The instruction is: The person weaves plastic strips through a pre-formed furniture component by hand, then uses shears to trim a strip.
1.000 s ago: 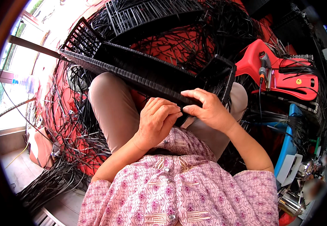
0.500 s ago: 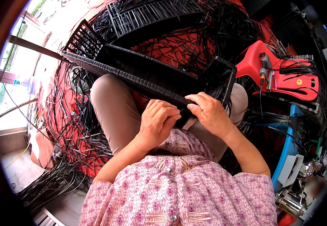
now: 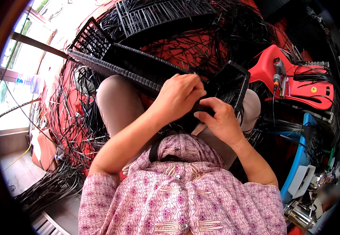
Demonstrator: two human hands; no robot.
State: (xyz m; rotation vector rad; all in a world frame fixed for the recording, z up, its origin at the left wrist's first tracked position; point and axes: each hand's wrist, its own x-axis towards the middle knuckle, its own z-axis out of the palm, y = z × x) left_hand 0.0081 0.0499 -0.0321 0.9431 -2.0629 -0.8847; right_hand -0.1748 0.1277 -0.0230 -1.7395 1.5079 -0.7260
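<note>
A long black woven frame (image 3: 119, 72), wrapped in flat strips and with a slatted end, lies slantwise across my knees. Above its near edge is my left hand (image 3: 181, 94), fingers curled together; whatever they pinch is too dark to make out. Close beside it on the right, my right hand (image 3: 220, 119) has its thumb and forefinger closed around the near edge of the frame. Dark material shows between those two fingers. On my lap, a curved black strip (image 3: 153, 152) lies against the patterned shirt.
Tangled black strips (image 3: 252, 31) cover the red floor sheet around me. Another slatted black piece (image 3: 166, 17) lies beyond the frame. To the right are a red plastic chair (image 3: 295, 82) with a corded power tool (image 3: 277, 72) on it, a blue tub (image 3: 301, 152) and a metal pot (image 3: 301, 213).
My left hand has moved up and to the right, across the frame's near edge, and its fingers have curled tighter. The right hand stays nearly in place. A black strip now shows on my lap.
</note>
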